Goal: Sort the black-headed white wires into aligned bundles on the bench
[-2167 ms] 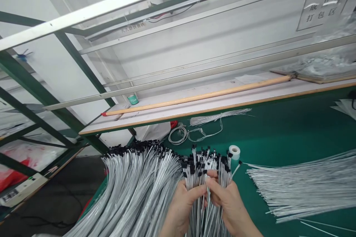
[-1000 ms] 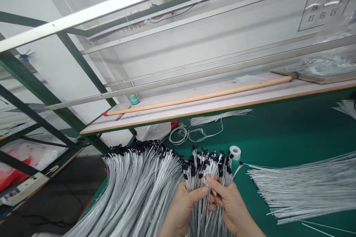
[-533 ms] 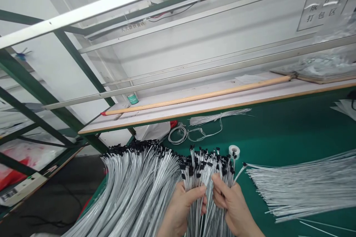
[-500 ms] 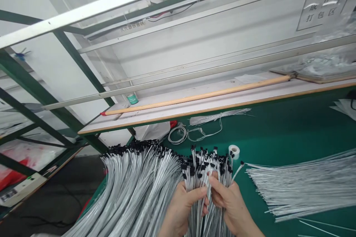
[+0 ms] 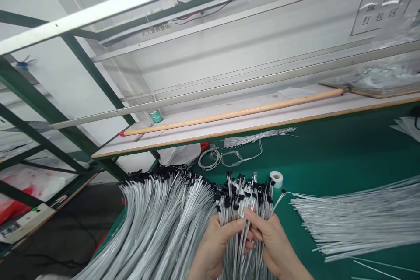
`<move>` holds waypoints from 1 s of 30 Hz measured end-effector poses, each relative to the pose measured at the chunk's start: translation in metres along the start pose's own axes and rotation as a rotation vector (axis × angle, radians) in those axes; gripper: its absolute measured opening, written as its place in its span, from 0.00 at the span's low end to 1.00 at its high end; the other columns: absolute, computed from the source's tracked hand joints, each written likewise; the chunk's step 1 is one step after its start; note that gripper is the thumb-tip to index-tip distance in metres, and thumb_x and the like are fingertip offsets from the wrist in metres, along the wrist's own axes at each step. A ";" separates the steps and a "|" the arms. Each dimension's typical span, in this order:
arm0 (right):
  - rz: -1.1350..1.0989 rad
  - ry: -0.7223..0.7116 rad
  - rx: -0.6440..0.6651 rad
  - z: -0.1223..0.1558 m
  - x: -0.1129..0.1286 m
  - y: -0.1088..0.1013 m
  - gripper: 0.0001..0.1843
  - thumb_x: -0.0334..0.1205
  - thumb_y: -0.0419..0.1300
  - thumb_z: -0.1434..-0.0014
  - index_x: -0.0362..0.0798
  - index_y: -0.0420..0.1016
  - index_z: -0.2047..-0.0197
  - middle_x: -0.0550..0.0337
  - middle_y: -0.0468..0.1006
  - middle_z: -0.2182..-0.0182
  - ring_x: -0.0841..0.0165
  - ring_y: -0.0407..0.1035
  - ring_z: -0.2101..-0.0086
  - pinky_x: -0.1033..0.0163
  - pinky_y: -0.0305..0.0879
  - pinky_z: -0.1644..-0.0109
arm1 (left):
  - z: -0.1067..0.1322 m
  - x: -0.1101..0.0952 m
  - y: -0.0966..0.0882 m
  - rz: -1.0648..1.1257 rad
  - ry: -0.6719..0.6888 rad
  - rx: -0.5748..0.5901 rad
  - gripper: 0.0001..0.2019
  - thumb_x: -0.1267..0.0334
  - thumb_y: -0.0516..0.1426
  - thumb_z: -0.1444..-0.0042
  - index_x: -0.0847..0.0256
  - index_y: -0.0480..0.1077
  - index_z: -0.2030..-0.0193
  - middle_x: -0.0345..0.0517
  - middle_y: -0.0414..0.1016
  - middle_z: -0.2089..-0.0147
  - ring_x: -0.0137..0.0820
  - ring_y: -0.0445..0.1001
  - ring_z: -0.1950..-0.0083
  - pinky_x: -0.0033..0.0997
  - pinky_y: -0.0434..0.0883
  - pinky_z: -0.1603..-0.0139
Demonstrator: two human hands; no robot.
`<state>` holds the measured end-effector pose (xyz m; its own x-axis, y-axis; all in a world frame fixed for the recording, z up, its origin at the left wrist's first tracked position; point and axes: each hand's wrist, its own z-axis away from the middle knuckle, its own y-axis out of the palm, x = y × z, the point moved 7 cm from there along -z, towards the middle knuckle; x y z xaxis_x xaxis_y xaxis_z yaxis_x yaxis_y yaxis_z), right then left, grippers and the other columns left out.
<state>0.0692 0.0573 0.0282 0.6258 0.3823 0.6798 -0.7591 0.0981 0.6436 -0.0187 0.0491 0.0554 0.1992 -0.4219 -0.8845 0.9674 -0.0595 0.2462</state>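
Note:
A thick bundle of grey cables (image 5: 239,256) with black connectors at the upper ends stands upright between my hands. My left hand (image 5: 213,245) is wrapped round the bundle's left side, its thumb lying across the front. On the right side, my right hand (image 5: 271,238) pinches some of the cables near the connectors, thumb and forefinger towards the middle. One cable sticks out to the right above my right hand. Directly left lies a larger heap of similar grey cables (image 5: 157,223), their black ends at the top. The lower ends of the held bundle run out of view.
A roll of white tape (image 5: 276,178) sits behind the bundle on the green table (image 5: 328,153). Loose grey cables (image 5: 361,218) spread at right. A coiled cable (image 5: 210,159) and thin wires (image 5: 256,138) lie under the shelf (image 5: 203,124), which holds a wooden pole (image 5: 236,111) and green tin (image 5: 156,116).
My right thumb and fingers have shifted slightly left and down over the cables. The connector ends have moved a little; my left hand keeps its hold.

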 end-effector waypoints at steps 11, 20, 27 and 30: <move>-0.035 -0.091 -0.001 0.000 0.005 -0.012 0.17 0.53 0.65 0.56 0.49 0.67 0.78 0.72 0.53 0.91 0.77 0.48 0.86 0.66 0.54 0.81 | -0.007 0.002 -0.007 -0.038 0.016 -0.023 0.14 0.56 0.62 0.58 0.66 0.68 0.79 0.38 0.64 0.88 0.19 0.56 0.90 0.20 0.52 0.88; 0.001 0.030 0.080 0.000 -0.001 0.014 0.20 0.50 0.68 0.62 0.48 0.63 0.76 0.73 0.58 0.94 0.76 0.50 0.91 0.64 0.59 0.86 | -0.002 0.000 0.002 0.006 -0.003 0.065 0.21 0.62 0.63 0.59 0.68 0.72 0.56 0.45 0.73 0.80 0.30 0.71 0.79 0.24 0.63 0.80; -0.034 0.012 0.071 0.002 0.003 0.011 0.20 0.50 0.68 0.61 0.47 0.63 0.78 0.72 0.59 0.93 0.77 0.50 0.90 0.65 0.60 0.87 | -0.001 0.005 -0.004 0.018 -0.018 0.024 0.17 0.62 0.60 0.55 0.70 0.73 0.58 0.52 0.76 0.76 0.35 0.74 0.75 0.30 0.67 0.75; -0.028 0.008 0.069 0.003 0.004 0.011 0.20 0.49 0.68 0.61 0.47 0.63 0.78 0.72 0.59 0.92 0.77 0.51 0.90 0.65 0.61 0.86 | -0.001 0.004 -0.003 0.025 -0.017 0.026 0.18 0.62 0.61 0.56 0.70 0.73 0.58 0.52 0.76 0.77 0.34 0.73 0.76 0.28 0.66 0.76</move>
<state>0.0637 0.0574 0.0384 0.6448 0.3880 0.6586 -0.7270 0.0451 0.6852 -0.0204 0.0485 0.0503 0.2205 -0.4391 -0.8709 0.9576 -0.0724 0.2790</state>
